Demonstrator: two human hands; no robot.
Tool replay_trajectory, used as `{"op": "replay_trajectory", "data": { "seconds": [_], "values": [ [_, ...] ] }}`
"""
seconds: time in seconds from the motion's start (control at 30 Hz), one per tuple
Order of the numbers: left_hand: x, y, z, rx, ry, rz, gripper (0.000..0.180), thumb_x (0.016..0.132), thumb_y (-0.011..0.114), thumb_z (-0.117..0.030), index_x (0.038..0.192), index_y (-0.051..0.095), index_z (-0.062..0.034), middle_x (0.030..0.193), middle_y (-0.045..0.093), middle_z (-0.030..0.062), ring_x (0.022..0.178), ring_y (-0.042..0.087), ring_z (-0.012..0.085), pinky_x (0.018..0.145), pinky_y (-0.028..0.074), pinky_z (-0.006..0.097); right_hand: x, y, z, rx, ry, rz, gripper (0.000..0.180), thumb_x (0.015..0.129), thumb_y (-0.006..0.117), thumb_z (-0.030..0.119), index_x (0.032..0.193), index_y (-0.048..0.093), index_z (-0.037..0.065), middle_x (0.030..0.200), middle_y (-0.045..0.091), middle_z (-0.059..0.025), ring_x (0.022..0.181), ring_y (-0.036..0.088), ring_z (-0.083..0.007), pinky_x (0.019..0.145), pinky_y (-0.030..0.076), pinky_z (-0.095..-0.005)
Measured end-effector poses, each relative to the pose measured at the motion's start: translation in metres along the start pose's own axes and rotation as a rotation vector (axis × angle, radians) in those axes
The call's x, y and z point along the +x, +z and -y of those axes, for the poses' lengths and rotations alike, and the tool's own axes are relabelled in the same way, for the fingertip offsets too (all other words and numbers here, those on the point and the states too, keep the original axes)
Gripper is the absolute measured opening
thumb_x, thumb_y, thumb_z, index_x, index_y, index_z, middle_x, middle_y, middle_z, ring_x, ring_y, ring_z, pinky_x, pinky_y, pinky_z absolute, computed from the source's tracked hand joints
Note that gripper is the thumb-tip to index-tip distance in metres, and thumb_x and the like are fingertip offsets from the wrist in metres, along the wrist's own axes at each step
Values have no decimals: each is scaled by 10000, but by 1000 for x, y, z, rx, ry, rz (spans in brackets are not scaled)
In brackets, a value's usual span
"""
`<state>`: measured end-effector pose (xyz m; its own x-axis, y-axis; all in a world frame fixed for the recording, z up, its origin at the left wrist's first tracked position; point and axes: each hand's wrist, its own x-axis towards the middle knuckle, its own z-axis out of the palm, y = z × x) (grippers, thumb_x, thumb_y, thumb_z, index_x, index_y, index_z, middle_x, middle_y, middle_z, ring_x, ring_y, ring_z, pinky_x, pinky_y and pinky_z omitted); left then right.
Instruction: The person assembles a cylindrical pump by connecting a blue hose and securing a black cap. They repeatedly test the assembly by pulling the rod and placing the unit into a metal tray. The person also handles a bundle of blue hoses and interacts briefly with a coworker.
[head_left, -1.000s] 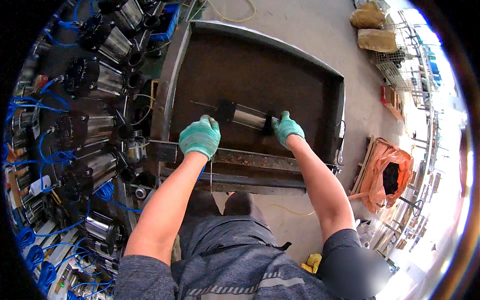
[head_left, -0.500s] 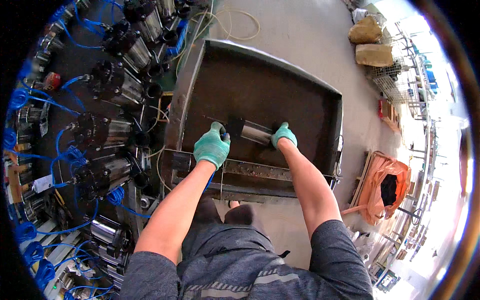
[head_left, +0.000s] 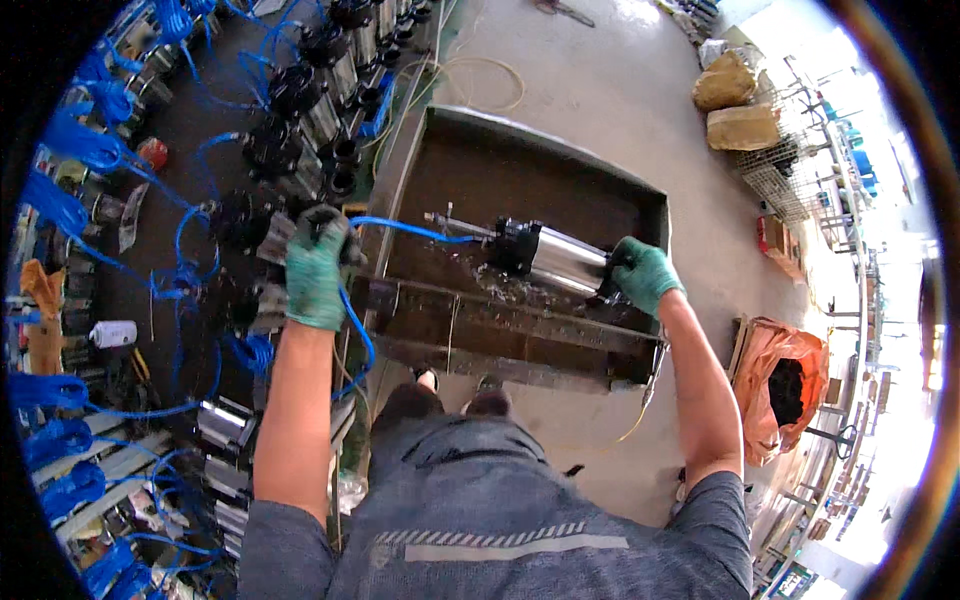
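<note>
A silver cylindrical pump (head_left: 568, 262) with black ends lies tilted above the dark water of a metal tank (head_left: 548, 141). My right hand (head_left: 645, 274), in a green glove, is closed round its right black end. A thin metal rod (head_left: 462, 224) sticks out at the other end. From that end a blue cable (head_left: 410, 229) runs left to my left hand (head_left: 316, 270), also gloved. Its fingers are curled, and the cable shows on both sides of it. Just left of this hand stand other pumps. The fingertips are partly hidden against dark parts.
Rows of similar pumps (head_left: 300, 95) with coiled blue cables (head_left: 85, 140) fill the left side. At the right stand an orange sack (head_left: 812, 345), a wire basket (head_left: 778, 180) and brown bags (head_left: 742, 128). A pale hose (head_left: 510, 75) loops on the floor behind the tank.
The pump, low in the tank before, has come up out of the water, which now ripples and splashes. My left hand has moved left, off the tank, and my right hand slightly right.
</note>
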<state>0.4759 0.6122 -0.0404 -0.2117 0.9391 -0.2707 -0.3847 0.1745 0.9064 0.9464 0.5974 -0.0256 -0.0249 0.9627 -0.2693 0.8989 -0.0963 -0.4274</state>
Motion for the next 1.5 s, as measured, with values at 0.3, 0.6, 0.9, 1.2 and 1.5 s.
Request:
{"op": "replay_trajectory", "data": {
  "seconds": [0.3, 0.6, 0.9, 1.2, 1.5],
  "values": [
    [-65, -64, -22, -69, 31, -123, 126, 961, 664, -95, 1084, 639, -113, 806, 621, 27, 658, 565, 111, 598, 519, 288, -63, 34, 37, 195, -41, 82, 147, 862, 640, 87, 997, 689, 54, 818, 691, -178, 707, 632, -234, 720, 535, -367],
    [-118, -111, 20, -5, -20, -287, 152, 962, 657, -100, 1107, 619, -124, 807, 602, -1, 650, 549, 101, 595, 517, 277, -99, 87, 48, 122, 17, 134, 142, 866, 645, 177, 969, 672, 84, 913, 718, -201, 865, 692, -401, 747, 543, -442],
    [-202, -194, 111, 612, -242, -14, 226, 932, 574, 10, 1145, 628, -40, 905, 645, 30, 696, 583, 104, 624, 514, 275, -118, 127, 32, -76, -96, -47, 210, 901, 620, 280, 1063, 631, 148, 1076, 664, -123, 902, 670, -403, 751, 541, -518],
    [-193, -160, 174, 1259, -84, -18, 358, 951, 651, -121, 1288, 599, -9, 1172, 692, 180, 1059, 672, 286, 928, 523, 392, -121, 133, 33, -67, -114, -101, 197, 895, 622, 288, 1038, 615, 153, 1090, 643, -108, 883, 680, -403, 736, 542, -524],
    [-46, -89, 142, 1213, 79, 299, 458, 1029, 563, -326, 1336, 588, 13, 1277, 663, 201, 1179, 622, 292, 1017, 465, 383, -119, 140, 32, -92, -109, -159, 173, 871, 612, 287, 975, 616, 148, 1031, 671, -126, 853, 692, -412, 728, 557, -523]
  ]
}}
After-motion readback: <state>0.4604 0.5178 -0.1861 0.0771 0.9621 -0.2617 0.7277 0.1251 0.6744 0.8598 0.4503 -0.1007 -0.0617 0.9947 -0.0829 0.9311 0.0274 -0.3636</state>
